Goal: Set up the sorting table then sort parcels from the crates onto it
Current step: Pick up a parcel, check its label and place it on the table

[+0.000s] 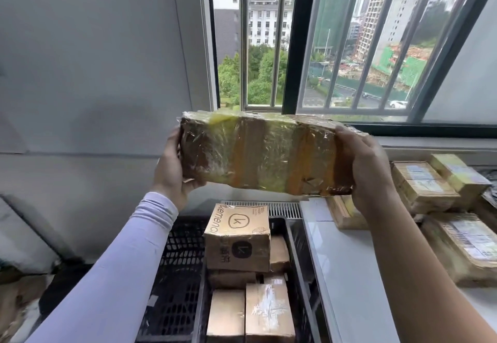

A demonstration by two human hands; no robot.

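The left hand (172, 166), in a pale sleeve, grips the left end of a long tape-wrapped parcel (265, 151), thumb curled under its lower edge. The parcel is held level in the air before the window, above the black crate (177, 270) at 6 o'clock, where smaller boxes (238, 237) are stacked. The right hand (368, 170) clasps the parcel's right end. At 4 o'clock, the white tabletop (347, 267) has bare room along its near-left edge; sorted parcels (425, 185) crowd its right side.

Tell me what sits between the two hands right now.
In the head view, the long tape-wrapped parcel spans the gap: the left hand grips one end, the right hand the other, above the black crate.
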